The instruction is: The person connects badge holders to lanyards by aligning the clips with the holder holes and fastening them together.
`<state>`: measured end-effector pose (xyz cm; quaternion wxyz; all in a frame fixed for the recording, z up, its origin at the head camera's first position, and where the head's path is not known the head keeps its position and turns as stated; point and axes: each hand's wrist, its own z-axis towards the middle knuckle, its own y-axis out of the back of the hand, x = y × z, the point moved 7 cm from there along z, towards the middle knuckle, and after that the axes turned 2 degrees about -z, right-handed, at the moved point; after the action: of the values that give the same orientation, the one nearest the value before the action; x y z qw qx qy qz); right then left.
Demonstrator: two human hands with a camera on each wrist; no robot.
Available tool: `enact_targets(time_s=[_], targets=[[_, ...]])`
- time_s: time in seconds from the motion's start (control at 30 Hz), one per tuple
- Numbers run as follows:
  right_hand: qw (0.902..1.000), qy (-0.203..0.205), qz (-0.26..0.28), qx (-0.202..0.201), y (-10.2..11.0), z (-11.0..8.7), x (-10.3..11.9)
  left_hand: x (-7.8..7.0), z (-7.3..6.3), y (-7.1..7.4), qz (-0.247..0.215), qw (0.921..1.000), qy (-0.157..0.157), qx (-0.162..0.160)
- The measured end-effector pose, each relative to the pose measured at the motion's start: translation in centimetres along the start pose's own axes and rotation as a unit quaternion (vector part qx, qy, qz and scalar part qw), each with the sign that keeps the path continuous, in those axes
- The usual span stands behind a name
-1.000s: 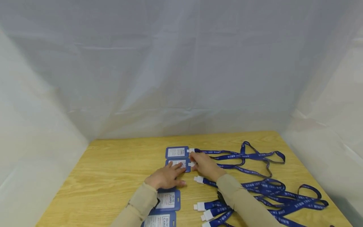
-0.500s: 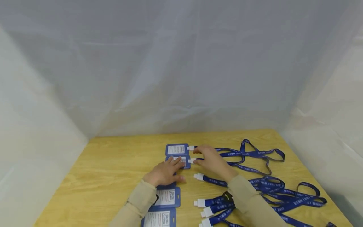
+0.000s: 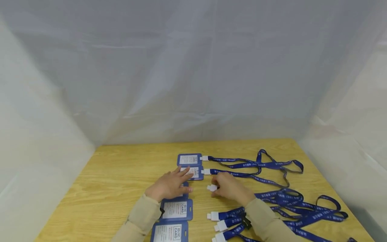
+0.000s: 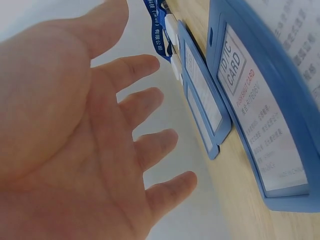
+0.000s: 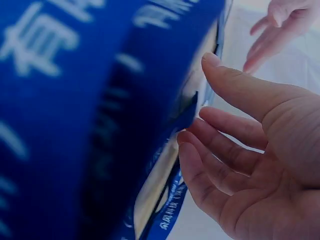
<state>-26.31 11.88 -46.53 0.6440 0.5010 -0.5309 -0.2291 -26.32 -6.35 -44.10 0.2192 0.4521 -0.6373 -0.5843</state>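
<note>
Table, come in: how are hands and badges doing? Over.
Left hand: open, over badges. Right hand: at white lanyard clip, grip unclear. Clip: apart from badges. Possibly in the way: left thumb, across third badge's end.

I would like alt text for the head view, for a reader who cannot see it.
A person's left hand spreads over a column of blue card holders on a wooden table, while the right hand is at a loose white clip. The two farthest holders have blue lanyards at their right ends; more lanyards lie nearer the person.
</note>
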Motion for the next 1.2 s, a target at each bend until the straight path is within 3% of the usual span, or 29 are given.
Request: enact_targets(time_s=[0.2, 0.37, 0.57, 0.9, 1.2], targets=[[1.0, -0.001, -0.003, -0.008, -0.5, -0.1, -0.2, 0.0, -0.3, -0.3, -0.003, 1.0, 0.009, 0.003], [0.9997, 0.004, -0.008, -0.025, -0.2, -0.2, 0.0, -0.1, -0.7, -0.6, -0.002, 1.0, -0.003, -0.003], [0.9991, 0.009, -0.003, -0.042, 0.9, -0.6, 0.4, 0.1, -1.6, -1.4, 0.004, 0.9999, -0.009, 0.006], [0.9977, 0.026, -0.012, -0.062, 1.9, -0.9, 1.0, 0.2, -4.0, -1.4, 0.0, 0.9999, -0.009, 0.004], [0.9986, 0.029, 0.0, -0.044, 1.3, -0.6, 1.0, 0.8, -4.9, -1.9, -0.004, 0.9992, 0.025, 0.032]])
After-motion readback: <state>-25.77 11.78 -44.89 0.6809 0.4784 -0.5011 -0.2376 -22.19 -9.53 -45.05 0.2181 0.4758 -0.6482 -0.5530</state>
